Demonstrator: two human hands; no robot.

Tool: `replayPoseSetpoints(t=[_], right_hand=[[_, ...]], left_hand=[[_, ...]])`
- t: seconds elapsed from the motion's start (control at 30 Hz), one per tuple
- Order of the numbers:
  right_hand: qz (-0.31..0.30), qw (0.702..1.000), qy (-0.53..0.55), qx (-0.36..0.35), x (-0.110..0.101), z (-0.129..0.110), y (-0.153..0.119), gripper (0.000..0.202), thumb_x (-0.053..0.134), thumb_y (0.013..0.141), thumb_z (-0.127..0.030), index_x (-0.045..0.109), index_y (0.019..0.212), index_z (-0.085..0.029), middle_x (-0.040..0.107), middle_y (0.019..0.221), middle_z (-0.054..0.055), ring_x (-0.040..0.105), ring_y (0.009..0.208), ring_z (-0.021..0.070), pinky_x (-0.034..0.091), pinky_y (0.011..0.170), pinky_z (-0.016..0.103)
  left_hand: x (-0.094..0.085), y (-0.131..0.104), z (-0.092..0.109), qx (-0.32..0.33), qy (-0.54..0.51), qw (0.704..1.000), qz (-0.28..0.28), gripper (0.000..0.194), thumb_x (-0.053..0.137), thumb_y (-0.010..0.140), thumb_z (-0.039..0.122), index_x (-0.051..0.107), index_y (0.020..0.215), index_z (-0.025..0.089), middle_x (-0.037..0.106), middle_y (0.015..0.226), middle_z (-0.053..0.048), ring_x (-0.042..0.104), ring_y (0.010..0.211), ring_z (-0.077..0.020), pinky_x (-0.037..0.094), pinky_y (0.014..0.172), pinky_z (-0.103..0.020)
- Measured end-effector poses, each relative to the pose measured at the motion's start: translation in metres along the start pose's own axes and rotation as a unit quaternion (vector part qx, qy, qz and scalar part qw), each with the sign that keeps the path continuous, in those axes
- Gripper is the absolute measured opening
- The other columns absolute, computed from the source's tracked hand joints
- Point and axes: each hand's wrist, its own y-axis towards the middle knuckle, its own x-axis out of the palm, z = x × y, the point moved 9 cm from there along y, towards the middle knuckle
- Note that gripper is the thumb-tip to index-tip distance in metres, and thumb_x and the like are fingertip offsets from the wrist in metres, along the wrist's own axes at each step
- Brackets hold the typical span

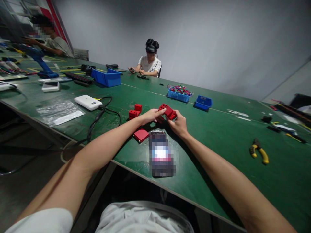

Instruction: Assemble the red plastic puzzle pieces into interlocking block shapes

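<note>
Between my two hands, a little above the green table (209,139), is a red block-shaped part with round holes (168,111). My left hand (152,116) grips its left side, thumb laid along the near face. Fingers of my right hand (178,123) close round its right end. Left of my hands stands another red part, stepped in shape (135,111). A flat red piece (141,135) lies nearer to me, below my left wrist. Just in front of my hands lies a phone (161,155) with its screen lit and blurred out.
Beyond my hands are a blue bin of coloured wires (179,93) and a smaller blue bin (203,102). Yellow-handled pliers (259,151) lie right. A white power bank (88,102) with black cable, plastic bag (59,111) and larger blue bin (107,77) are left. One person (150,63) sits opposite.
</note>
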Motion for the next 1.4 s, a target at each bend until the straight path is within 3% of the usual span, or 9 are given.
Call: replayPoseSetpoints(t=[0.1, 0.27, 0.5, 0.63, 0.77, 0.93, 1.2, 1.3, 1.4], right_hand=[[0.024, 0.999, -0.039, 0.024, -0.008, 0.019, 0.004, 0.036, 0.058, 0.075, -0.039, 0.062, 0.101, -0.015, 0.067, 0.086, 0.006, 0.057, 0.071, 0.0185, 0.046, 0.07, 0.031], [0.102, 0.985, -0.099, 0.102, -0.037, 0.062, 0.013, 0.037, 0.06, 0.069, -0.034, 0.062, 0.101, -0.015, 0.067, 0.09, 0.01, 0.058, 0.076, 0.0222, 0.046, 0.075, 0.035], [0.209, 0.929, -0.179, 0.247, -0.114, 0.132, 0.008, 0.035, 0.065, 0.065, -0.031, 0.06, 0.097, -0.016, 0.067, 0.093, 0.01, 0.062, 0.083, 0.0249, 0.047, 0.082, 0.039], [0.266, 0.878, -0.21, 0.338, -0.16, 0.16, -0.013, 0.035, 0.069, 0.065, -0.033, 0.058, 0.095, -0.019, 0.066, 0.094, 0.01, 0.063, 0.089, 0.0267, 0.048, 0.084, 0.042], [0.339, 0.783, -0.23, 0.467, -0.203, 0.182, -0.048, 0.04, 0.075, 0.063, -0.036, 0.059, 0.097, -0.021, 0.065, 0.11, 0.014, 0.061, 0.107, 0.0312, 0.042, 0.095, 0.047], [0.428, 0.723, -0.218, 0.497, -0.246, 0.199, -0.078, 0.046, 0.075, 0.064, -0.033, 0.06, 0.106, -0.022, 0.062, 0.122, 0.016, 0.056, 0.118, 0.03, 0.038, 0.102, 0.045], [0.484, 0.711, -0.214, 0.463, -0.251, 0.19, -0.076, 0.049, 0.066, 0.062, -0.013, 0.057, 0.109, -0.023, 0.054, 0.128, 0.022, 0.045, 0.127, 0.0353, 0.024, 0.106, 0.054], [0.493, 0.758, -0.246, 0.349, -0.244, 0.167, -0.057, 0.05, 0.057, 0.062, -0.01, 0.056, 0.11, -0.022, 0.051, 0.128, 0.023, 0.04, 0.128, 0.0383, 0.023, 0.102, 0.059], [0.438, 0.821, -0.284, 0.233, -0.227, 0.144, -0.034, 0.041, 0.053, 0.066, -0.014, 0.057, 0.106, -0.02, 0.055, 0.123, 0.02, 0.044, 0.122, 0.0376, 0.027, 0.099, 0.058]], left_hand=[[-0.013, 0.001, 0.006, 0.056, 0.125, 0.989, 0.058, 0.059, 0.046, 0.082, 0.066, 0.063, 0.097, 0.012, 0.068, 0.089, -0.01, 0.062, 0.071, -0.0159, 0.045, 0.063, -0.027], [-0.013, -0.006, 0.022, 0.167, 0.413, 0.891, 0.088, 0.036, 0.058, 0.08, 0.047, 0.065, 0.089, 0.013, 0.066, 0.093, -0.01, 0.059, 0.088, -0.0213, 0.046, 0.081, -0.033], [-0.015, -0.008, 0.025, 0.154, 0.435, 0.88, 0.112, 0.028, 0.054, 0.083, 0.04, 0.066, 0.086, 0.015, 0.067, 0.087, -0.008, 0.061, 0.08, -0.0191, 0.047, 0.075, -0.03], [-0.026, -0.009, 0.026, 0.118, 0.459, 0.865, 0.163, 0.029, 0.053, 0.083, 0.041, 0.067, 0.086, 0.015, 0.068, 0.09, -0.009, 0.061, 0.084, -0.0205, 0.046, 0.077, -0.031], [-0.043, -0.016, 0.03, 0.065, 0.498, 0.828, 0.251, 0.027, 0.053, 0.082, 0.039, 0.067, 0.087, 0.016, 0.067, 0.095, -0.01, 0.059, 0.093, -0.0247, 0.044, 0.082, -0.036], [-0.052, -0.021, 0.032, 0.034, 0.51, 0.808, 0.295, 0.027, 0.052, 0.083, 0.04, 0.064, 0.093, 0.018, 0.065, 0.102, -0.01, 0.054, 0.1, -0.027, 0.04, 0.087, -0.041], [-0.048, -0.025, 0.04, 0.046, 0.512, 0.804, 0.3, 0.031, 0.054, 0.082, 0.041, 0.063, 0.098, 0.016, 0.061, 0.109, -0.015, 0.047, 0.109, -0.0331, 0.033, 0.094, -0.048], [-0.066, -0.031, 0.046, 0.019, 0.52, 0.79, 0.325, 0.036, 0.056, 0.079, 0.043, 0.062, 0.101, 0.015, 0.059, 0.113, -0.017, 0.046, 0.113, -0.0361, 0.033, 0.095, -0.051], [-0.094, -0.034, 0.038, -0.06, 0.541, 0.773, 0.326, 0.042, 0.056, 0.077, 0.048, 0.061, 0.104, 0.015, 0.061, 0.112, -0.018, 0.053, 0.108, -0.0341, 0.041, 0.091, -0.047]])
